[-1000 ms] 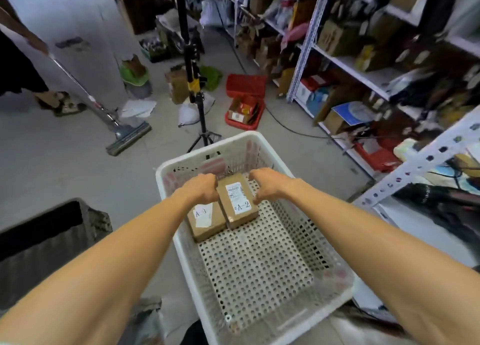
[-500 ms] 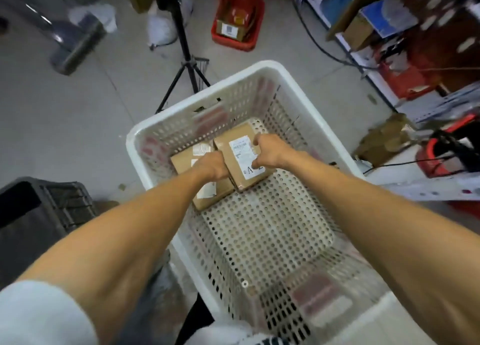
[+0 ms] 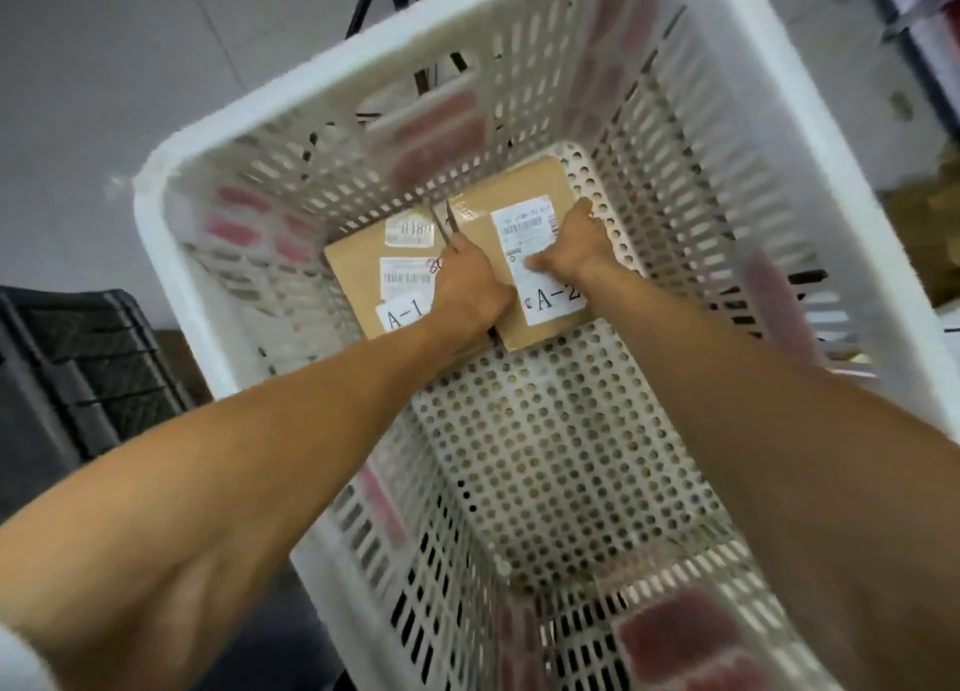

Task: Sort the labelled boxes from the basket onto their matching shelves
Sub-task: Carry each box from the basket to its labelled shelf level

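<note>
The A-2 box [image 3: 511, 238] is a flat brown cardboard parcel with a tall white label on its lid: fine print and a barcode at the label's far end, "A-2" in large black type at its near end. It lies flat on the perforated floor of the white basket [image 3: 176, 285], in the basket's far end, toward the right wall. Just beside it, nearer the basket's left wall, lies the A-1 box [image 3: 384, 274], of the same brown card with three white stickers. The left hand [image 3: 470, 285] is wedged into the narrow gap between the two boxes, its fingers curled down out of sight against the A-2 box's left side. The right hand [image 3: 571, 246] clasps the opposite side, thumb flat across the label and fingers bent over the right edge, so the box sits gripped between both hands. Half a second ago the right hand covered the label's edge with no thumb laid on it and the left sat over the A-1 box's near corner; both boxes have kept their place at the basket's far end, and the view has closed in on them
</note>
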Motion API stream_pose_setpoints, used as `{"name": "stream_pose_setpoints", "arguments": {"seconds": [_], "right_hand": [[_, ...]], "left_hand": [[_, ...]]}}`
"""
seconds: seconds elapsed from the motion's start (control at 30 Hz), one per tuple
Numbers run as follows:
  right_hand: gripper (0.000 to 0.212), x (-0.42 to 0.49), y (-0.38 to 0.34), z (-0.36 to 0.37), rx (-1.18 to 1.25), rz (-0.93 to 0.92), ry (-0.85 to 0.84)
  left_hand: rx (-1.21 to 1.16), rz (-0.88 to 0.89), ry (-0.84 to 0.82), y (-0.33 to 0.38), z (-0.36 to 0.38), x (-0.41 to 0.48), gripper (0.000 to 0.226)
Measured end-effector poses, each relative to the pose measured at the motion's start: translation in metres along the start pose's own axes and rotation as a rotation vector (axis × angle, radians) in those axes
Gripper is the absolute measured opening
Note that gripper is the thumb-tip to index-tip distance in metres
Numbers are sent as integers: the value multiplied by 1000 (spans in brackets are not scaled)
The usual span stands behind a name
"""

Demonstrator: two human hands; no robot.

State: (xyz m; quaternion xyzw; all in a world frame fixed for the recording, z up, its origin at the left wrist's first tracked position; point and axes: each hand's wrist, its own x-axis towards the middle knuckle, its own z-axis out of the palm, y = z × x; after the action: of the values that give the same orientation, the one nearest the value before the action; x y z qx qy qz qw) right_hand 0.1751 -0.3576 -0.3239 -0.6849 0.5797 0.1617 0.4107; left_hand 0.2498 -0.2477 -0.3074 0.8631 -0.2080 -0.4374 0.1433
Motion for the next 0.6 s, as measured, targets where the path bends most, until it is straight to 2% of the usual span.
{"name": "stream_pose_setpoints", "arguments": {"seconds": [0.07,0.13,0.27,0.37,0.5,0.6], "right_hand": [[94,3,18,4,3,-9,58],[93,-1,39,0,82,26,81],[80,-27,88,-14,209,148,24],[71,-51,116,-9,327,143,12],[100,-71,148,12,510,84,-21],[111,-85,170,26,561,18,-69]], "left_hand": [[-39,23,15,8,12,-3,91],[-83,56,12,13,25,-3,90],[-164,72,-91,11,56,-15,86],[-248,87,-198,-1,78,-34,111],[-353,73,-299,-25,94,-49,125],[-438,46,-311,-43,104,-61,132]]}}
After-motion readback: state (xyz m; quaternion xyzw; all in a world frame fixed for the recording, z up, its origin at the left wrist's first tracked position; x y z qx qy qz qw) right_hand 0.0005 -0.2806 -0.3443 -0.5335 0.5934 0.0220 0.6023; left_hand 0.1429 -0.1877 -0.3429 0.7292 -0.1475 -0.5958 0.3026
